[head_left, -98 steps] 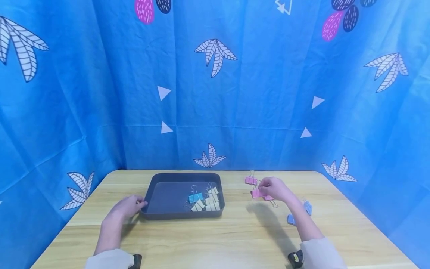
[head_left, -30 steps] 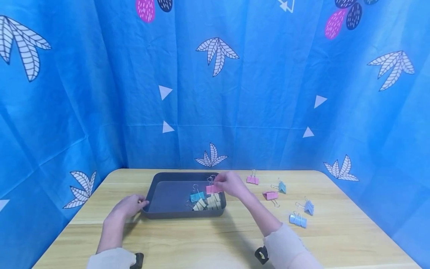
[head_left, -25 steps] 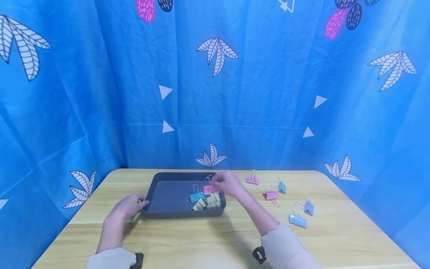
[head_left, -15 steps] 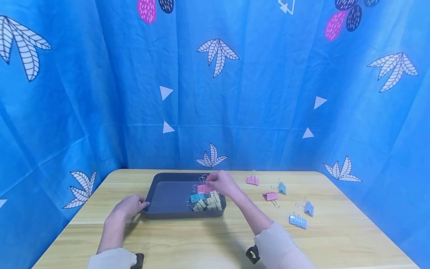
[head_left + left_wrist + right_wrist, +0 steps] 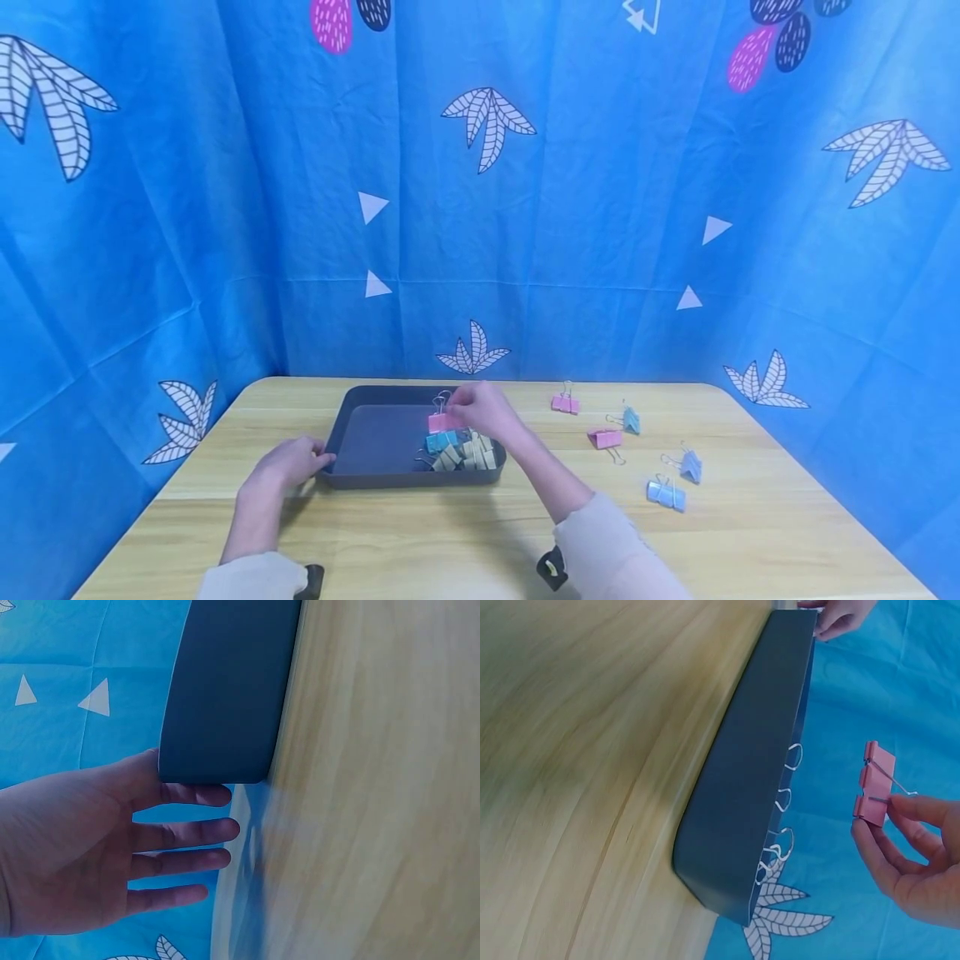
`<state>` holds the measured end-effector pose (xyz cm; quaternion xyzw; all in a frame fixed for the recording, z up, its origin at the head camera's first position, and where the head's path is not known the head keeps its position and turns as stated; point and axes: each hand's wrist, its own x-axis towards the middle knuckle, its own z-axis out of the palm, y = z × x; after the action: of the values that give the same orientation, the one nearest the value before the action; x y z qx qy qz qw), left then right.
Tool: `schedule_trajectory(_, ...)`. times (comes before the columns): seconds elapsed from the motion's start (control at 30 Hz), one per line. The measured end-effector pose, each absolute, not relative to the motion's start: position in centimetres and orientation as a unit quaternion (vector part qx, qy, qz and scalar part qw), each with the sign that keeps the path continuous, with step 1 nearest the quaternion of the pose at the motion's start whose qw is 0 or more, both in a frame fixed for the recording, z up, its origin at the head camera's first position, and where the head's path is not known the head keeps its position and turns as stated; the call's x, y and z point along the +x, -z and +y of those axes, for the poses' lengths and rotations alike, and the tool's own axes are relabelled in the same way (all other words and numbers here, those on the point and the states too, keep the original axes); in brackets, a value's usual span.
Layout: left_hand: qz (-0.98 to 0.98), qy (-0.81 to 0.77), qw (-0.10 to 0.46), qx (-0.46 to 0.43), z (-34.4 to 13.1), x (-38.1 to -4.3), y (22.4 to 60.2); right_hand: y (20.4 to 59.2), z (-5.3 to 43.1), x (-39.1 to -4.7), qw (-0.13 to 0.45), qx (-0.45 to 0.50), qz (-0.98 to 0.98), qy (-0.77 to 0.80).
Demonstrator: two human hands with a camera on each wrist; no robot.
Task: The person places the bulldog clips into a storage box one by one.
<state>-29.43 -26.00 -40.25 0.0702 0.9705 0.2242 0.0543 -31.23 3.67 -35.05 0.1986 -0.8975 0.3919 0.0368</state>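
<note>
nearest on the table, two blue clips lie well right of the tray. the left hand touches the tray's left end, fingers straight and spread apart. in the tray's right part sit pale yellow clips, then a teal clip. over that part, the right hand pinches a pink clip between thumb and fingers. right of the tray lie two more pink clips; behind it hangs a blue curtain.
</note>
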Motion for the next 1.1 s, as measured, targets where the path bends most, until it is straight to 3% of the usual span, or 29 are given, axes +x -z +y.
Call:
schedule_trajectory(0.6,0.970,-0.225,0.059,0.075,-26.1,-29.7,40.1,35.3,1.5,-31.2,0.019,0.177,-0.900,-0.399)
schedule_trajectory(1.1,0.969,-0.228,0.057,0.073,-26.1,-29.7,40.2,36.4,-0.6,-31.4,0.038,0.176,-0.911,-0.371)
